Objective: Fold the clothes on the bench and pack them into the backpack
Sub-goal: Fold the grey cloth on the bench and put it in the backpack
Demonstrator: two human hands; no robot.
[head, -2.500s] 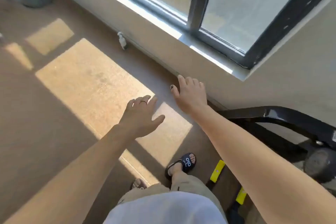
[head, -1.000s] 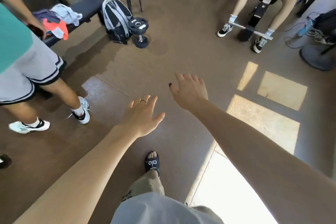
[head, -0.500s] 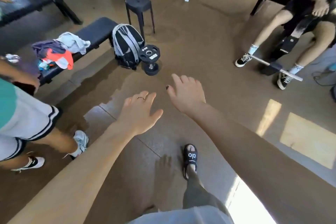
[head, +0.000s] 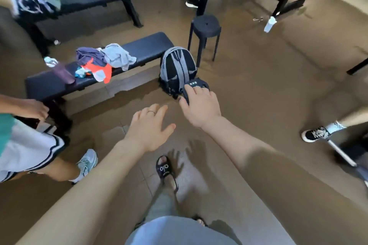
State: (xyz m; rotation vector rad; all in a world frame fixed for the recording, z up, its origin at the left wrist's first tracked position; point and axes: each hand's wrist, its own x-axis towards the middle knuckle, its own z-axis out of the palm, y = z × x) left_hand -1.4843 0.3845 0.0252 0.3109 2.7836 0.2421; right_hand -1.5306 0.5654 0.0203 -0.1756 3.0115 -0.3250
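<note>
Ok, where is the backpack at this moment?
In the head view the backpack stands upright on the floor, just off the right end of the bench, in front of the black stool, with a dumbbell against its right side.

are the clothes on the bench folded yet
Not folded. The clothes lie in a crumpled heap on the bench, grey, purple and orange pieces overlapping. Neither hand touches them.
</note>
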